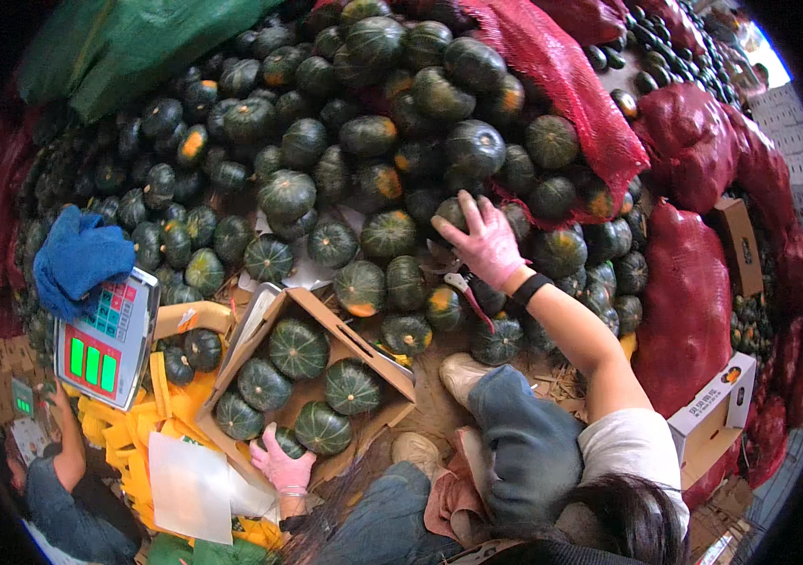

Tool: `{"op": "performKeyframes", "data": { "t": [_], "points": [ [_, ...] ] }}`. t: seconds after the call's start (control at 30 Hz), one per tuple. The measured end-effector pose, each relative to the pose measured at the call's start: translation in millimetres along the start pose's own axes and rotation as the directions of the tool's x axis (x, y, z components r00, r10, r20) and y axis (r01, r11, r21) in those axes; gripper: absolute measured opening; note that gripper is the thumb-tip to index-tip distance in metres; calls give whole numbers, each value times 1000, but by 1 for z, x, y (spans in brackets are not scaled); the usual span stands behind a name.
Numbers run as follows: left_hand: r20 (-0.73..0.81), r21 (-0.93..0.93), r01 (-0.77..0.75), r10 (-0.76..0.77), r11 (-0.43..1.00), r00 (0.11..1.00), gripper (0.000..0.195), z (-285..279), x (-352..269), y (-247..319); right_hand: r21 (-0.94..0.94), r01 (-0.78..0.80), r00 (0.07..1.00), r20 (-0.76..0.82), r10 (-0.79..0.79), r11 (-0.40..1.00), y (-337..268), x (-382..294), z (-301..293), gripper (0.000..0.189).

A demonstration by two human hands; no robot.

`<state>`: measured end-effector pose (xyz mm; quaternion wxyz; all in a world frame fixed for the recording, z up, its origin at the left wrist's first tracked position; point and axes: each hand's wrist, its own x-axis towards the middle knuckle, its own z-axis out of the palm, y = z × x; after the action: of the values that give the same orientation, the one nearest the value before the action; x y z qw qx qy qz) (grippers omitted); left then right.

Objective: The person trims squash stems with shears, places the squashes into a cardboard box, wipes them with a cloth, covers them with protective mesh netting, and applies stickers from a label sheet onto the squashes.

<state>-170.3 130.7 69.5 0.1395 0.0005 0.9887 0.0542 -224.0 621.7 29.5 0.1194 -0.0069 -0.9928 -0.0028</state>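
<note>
My right hand [484, 239], in a thin pink glove, is closed over a green kabocha squash [451, 212] in the pile. Just below its palm are pruning shears [459, 284] with a red handle; whether the hand touches them I cannot tell. My left hand [282, 460], gloved alike, has its fingers around a small squash [290, 442] in the near corner of a cardboard box [373, 360]. Several more kabocha squashes [299, 347] sit in that box, stems up. Beyond it spreads a large heap of squashes [380, 145], some with orange patches.
Left of the box stands a digital scale display [106, 339] with a blue cloth [80, 261] on top. Yellow foam pieces [126, 441] and a white sheet [189, 480] lie below it. Red mesh sacks [684, 304] and an open carton [715, 417] line the right. Another person [66, 487] is at lower left.
</note>
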Motion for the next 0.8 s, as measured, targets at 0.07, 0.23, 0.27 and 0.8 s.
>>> {"op": "performKeyframes", "data": {
  "t": [0.07, 0.23, 0.27, 0.8],
  "points": [
    [-10, 4, 6, -6, 1000, 1000, 89, 2, 1, 0, -4, -2, 1000, 1, 2, 1000, -1, 4, 4, 50],
    [12, 25, -15, 15, 1000, 1000, 88, 3, 3, 1, 329, -239, 971, 93, 221, 914, 6, 16, -5, 79],
    [26, 56, -22, 20, 998, 999, 88, 3, 3, 1, 396, -268, 963, 122, 239, 878, 14, 15, -7, 76],
    [70, -37, 13, -11, 999, 997, 89, -1, 4, -1, 709, -555, 754, 208, 623, 435, 165, 192, -38, 92]
  ]
}}
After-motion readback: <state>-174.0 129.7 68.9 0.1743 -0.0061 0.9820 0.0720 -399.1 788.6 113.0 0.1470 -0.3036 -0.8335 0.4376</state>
